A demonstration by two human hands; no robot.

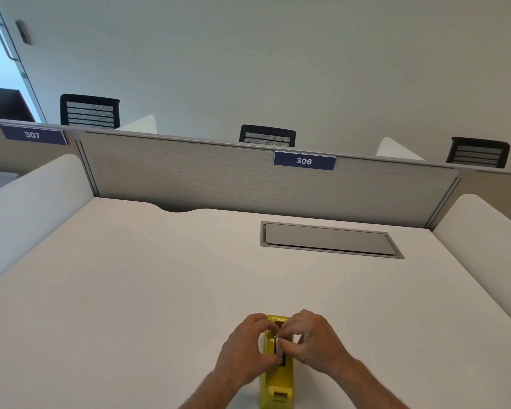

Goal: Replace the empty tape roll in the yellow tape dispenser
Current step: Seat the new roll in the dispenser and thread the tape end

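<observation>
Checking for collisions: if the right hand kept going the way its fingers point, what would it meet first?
The right hand points left across the yellow tape dispenser; beyond the roll it pinches, it would probably meet the left hand.

Two readable signs noted. A blue plate point(304, 160) on the top edge of the grey partition panel point(189, 175) reads "306" in white. A second blue plate point(33, 134), on the adjoining panel to the left, reads "307".

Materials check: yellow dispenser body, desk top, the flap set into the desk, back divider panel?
Yellow tape dispenser: likely moulded plastic, opaque, slight sheen, uniform colour. Desk: looks like matte off-white laminate, no grain or glare; core unknown. Flap: grey, smooth, satin with a crisp frame, either metal or plastic. Divider panel: probably fabric-covered, fine woven-looking texture, with a thin silver trim that looks like aluminium.
</observation>
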